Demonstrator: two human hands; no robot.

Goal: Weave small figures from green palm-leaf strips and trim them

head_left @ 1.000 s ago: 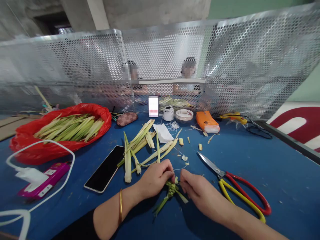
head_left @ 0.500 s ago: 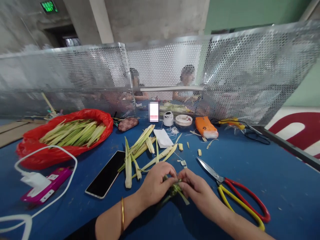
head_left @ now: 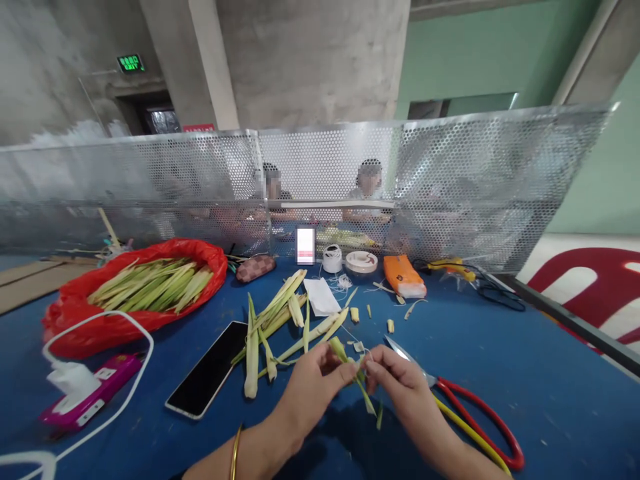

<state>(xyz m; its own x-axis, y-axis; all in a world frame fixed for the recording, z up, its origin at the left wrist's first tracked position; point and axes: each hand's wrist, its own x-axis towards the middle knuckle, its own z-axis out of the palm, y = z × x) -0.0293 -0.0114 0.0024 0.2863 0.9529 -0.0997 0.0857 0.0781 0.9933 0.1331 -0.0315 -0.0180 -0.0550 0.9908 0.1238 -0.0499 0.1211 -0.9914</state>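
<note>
My left hand [head_left: 313, 383] and my right hand [head_left: 397, 380] meet in front of me above the blue table [head_left: 500, 360]. Both pinch a small woven piece of green leaf strips [head_left: 357, 373] held between their fingertips, lifted off the table with loose strip ends hanging down. Several loose pale green leaf strips [head_left: 280, 320] lie on the table just beyond my left hand. Red and yellow handled scissors [head_left: 465, 413] lie beside my right hand, blades partly hidden behind it.
A black phone [head_left: 207, 370] lies left of the strips. A red bag of leaves [head_left: 135, 287], a pink power bank [head_left: 85, 400] with white cable, thread spool [head_left: 333, 257], tape roll [head_left: 361, 261], orange box [head_left: 404, 277], glue gun [head_left: 453, 268]. Perforated metal screen [head_left: 450, 180] with people behind.
Both hands lifted the woven leaf piece off the table and brought it up closer. The camera tilted upward, showing more of the wall.
</note>
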